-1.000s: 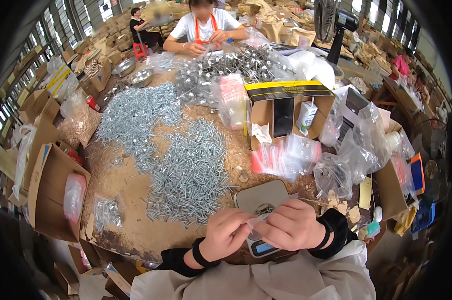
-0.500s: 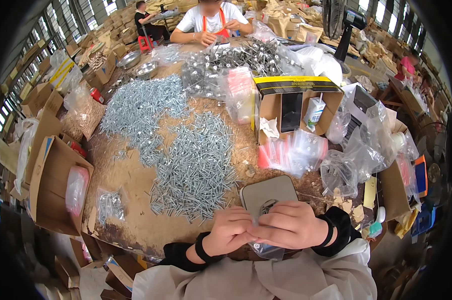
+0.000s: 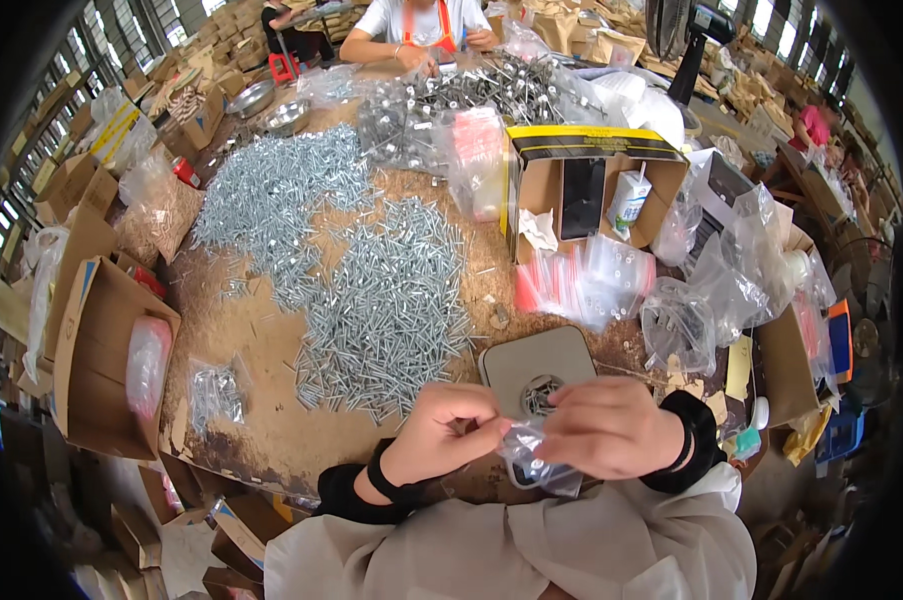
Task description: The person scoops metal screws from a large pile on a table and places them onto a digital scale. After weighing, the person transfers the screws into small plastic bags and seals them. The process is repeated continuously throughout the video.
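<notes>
At the near table edge, a small clear plastic bag [image 3: 554, 480] hangs between my hands. My left hand [image 3: 441, 432] pinches one side of its top between thumb and forefinger. My right hand [image 3: 603, 428] has its fingers bent down at the bag's other side, slightly blurred; its fingertips are partly hidden. Just beyond them is a flat grey scale [image 3: 531, 355], carrying a small round dish [image 3: 541, 393] with screws in it. Left of the scale lies a large pile of silvery screws [image 3: 386, 310], and behind it another screw pile [image 3: 281, 200].
Red-edged zip bags [image 3: 581, 283] lie beyond the scale, before an open carton [image 3: 651, 215] holding a drink box. Crumpled clear bags [image 3: 716, 290] crowd the right. A bag of screws [image 3: 216, 393] and a carton [image 3: 111, 370] are at left. Across the table a person [image 3: 426, 30] works.
My hands have moved apart, opening out the bag's top between them. The dish of screws on the scale shows more. The whole view has shifted slightly.
</notes>
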Demonstrator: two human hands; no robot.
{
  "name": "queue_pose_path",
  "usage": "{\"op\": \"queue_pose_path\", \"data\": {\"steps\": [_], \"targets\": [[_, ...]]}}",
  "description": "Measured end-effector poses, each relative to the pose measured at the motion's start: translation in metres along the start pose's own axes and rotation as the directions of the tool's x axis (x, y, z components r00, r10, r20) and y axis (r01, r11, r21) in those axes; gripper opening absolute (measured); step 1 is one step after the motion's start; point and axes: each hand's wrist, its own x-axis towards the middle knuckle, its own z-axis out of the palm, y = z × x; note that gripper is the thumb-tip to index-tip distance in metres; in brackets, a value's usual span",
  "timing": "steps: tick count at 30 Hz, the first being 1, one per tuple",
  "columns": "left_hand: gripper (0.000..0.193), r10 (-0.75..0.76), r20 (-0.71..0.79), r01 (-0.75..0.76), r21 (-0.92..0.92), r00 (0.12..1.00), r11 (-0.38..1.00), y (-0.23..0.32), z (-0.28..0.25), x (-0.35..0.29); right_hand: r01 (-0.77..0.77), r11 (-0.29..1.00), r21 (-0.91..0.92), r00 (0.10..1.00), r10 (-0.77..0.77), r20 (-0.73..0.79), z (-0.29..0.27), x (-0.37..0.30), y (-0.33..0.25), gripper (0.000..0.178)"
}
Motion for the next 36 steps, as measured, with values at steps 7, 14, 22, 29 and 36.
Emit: {"op": "queue_pose_path", "data": {"steps": [7,14,22,29,36], "targets": [[0.064,0.169,-0.028,-0.172,-0.14,0.985,0.975,-0.001,0.011,0.007,-0.013,0.988,-0.151,0.996,0.0,-0.089,0.013,0.005,-0.004,0.031],[0.055,0.135,-0.039,-0.137,-0.056,0.99,0.989,-0.008,0.025,-0.008,-0.094,0.964,-0.247,0.99,0.065,-0.124,0.014,0.008,-0.018,0.029],[0.048,0.425,-0.05,-0.258,0.729,0.904,0.634,-0.007,0.025,0.0,-0.235,0.949,-0.208,0.963,0.256,0.083,0.022,-0.002,-0.03,0.028],[0.046,0.458,0.001,-0.232,0.863,0.889,0.449,-0.017,0.033,-0.001,-0.38,0.899,-0.218,0.905,0.41,0.113,0.039,-0.018,-0.036,0.03],[0.032,0.336,-0.083,-0.202,0.658,0.938,0.725,-0.023,0.029,0.004,-0.365,0.906,-0.215,0.907,0.398,0.139,0.019,-0.044,-0.025,0.045]]}}
